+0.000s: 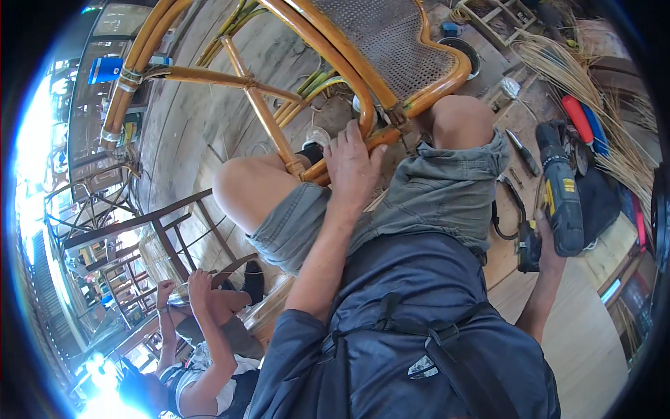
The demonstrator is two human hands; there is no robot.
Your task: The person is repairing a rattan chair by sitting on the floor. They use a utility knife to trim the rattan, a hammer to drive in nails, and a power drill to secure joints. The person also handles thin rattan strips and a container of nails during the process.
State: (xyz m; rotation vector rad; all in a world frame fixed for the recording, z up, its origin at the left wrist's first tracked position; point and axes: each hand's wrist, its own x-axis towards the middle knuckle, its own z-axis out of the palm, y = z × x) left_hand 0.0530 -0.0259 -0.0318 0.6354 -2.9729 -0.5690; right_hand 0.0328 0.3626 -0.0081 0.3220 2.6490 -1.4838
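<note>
A glossy rattan chair (324, 42) with a woven cane panel (380, 42) lies tipped in front of me, its lower poles against my knees. My left hand (352, 166) closes over a pole of its frame between my thighs, fingers forward and thumb to the right. Out at my right side, my right hand (550, 246) is wrapped at a black and yellow power drill (560, 185); the drill body hides most of its fingers. Beside that hand is a black block (528, 246) with a dark strap or cord.
Right of my knee lie a knife-like tool (522, 152), a red-handled tool (576, 119) and a bundle of cane strips (593, 105). A dark bowl (466, 54) stands beyond. Another person (209, 349) works at lower left near a dark wooden chair (164, 237).
</note>
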